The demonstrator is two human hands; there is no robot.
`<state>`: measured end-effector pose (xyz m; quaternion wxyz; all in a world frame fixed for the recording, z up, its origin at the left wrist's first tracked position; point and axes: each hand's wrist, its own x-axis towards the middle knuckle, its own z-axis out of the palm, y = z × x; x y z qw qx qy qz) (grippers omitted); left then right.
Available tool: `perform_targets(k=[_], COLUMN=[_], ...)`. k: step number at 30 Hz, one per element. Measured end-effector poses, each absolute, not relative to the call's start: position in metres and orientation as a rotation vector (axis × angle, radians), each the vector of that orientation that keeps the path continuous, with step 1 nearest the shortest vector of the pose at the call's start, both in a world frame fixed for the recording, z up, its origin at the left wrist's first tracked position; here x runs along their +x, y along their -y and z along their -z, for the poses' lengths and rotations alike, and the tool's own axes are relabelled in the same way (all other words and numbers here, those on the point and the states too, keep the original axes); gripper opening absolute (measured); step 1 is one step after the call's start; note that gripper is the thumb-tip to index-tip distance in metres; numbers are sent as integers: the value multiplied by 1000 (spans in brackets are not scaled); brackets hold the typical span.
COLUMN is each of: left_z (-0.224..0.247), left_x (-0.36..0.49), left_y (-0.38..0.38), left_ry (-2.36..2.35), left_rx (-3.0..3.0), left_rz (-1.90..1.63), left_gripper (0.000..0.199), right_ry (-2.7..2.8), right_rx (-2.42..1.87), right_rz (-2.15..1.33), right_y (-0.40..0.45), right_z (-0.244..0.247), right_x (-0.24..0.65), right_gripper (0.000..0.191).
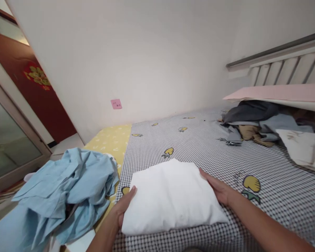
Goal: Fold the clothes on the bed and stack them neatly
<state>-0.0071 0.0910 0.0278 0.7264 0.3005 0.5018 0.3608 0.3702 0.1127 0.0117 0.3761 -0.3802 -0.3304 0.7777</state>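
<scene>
A folded white garment [173, 197] lies on the black-and-white checked bed sheet [152, 154], close to the front edge. My left hand [123, 207] grips its left side, thumb on top and the other fingers tucked out of sight at the edge. On the opposite side, my right hand [217, 187] holds the right edge, with its fingers partly hidden by the cloth. The garment looks flat, with a small peak at its far edge.
A light blue garment [86, 178] is heaped at the left on yellow fabric [115, 134]. Dark, grey and brown clothes [252, 122] lie at the right under a pink board [278, 93]. A white wall [157, 63] stands behind, bearing a pink note [116, 104].
</scene>
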Motion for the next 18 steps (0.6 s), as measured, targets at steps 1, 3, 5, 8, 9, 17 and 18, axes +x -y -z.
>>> perform_targets(k=[1,3,5,8,9,17,18], left_z=[-23,-18,-17,-13,-9,-21,-31], left_x=[-12,-20,-24,-20,-17,-15,-10], left_y=[-89,-81,-74,-72,-73,-81,-79], left_ry=[-1081,-1067,-1107,-1195,-1268,-1908,-1993], left_rx=[600,525,582,767,849,1357,1518], left_rz=[-783,-806,-875,-940,-949,-1023,-1059], left_gripper=[65,65,62,64,61,61,61], right_ry=[792,751,799,953,1024,1153,1147], right_rx=[-964,-961,-1001,-1141,-1193,-1879,-1885], right_rz=[-1989,-1923,-1808,-1515,-1369,-599,-514], right_y=[-111,-104,-99,-100,-103,-122,-122], right_z=[-7,2,9,13,13,-6,-14], right_x=[372,376,375,364,360,378,377], right_gripper=[67,67,75,89,87,82,77])
